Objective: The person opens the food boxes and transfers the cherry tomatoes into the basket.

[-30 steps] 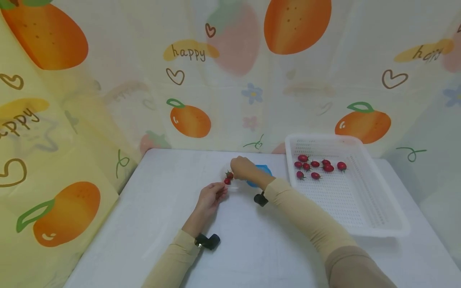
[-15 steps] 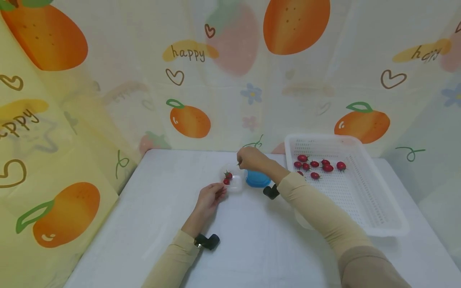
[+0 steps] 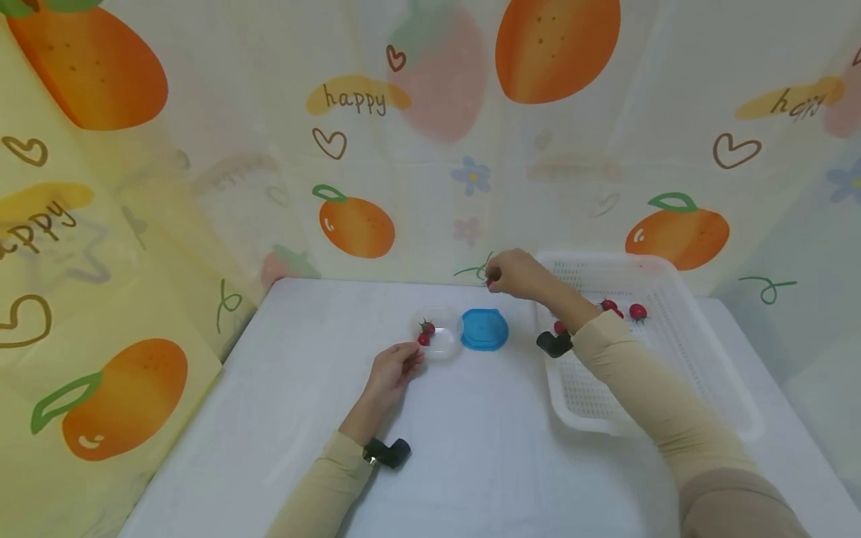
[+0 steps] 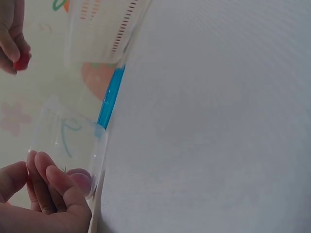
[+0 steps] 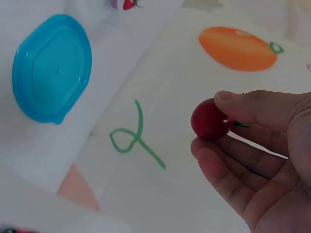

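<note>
My right hand (image 3: 521,275) pinches a red cherry tomato (image 5: 209,120) between thumb and fingertips, its green stem toward the palm. It is raised above the table's back edge, beside the white basket. My left hand (image 3: 395,366) holds the near left rim of a small clear plastic box (image 3: 444,341), thumb on one side and fingers on the other. Two cherry tomatoes (image 3: 426,329) lie at the left inside this box. Touching its right side in the head view is a blue lid (image 3: 484,329), flat on the table.
A white perforated basket (image 3: 592,427) stands on the right with several cherry tomatoes (image 3: 637,311) in it, some covered by the right forearm. A fruit-printed curtain (image 3: 430,187) hangs behind the white-covered table (image 3: 296,373).
My right hand has moved from above the box, up and right past the blue lid toward the basket, uncovering box and lid and carrying a tomato. My left hand has stayed in place.
</note>
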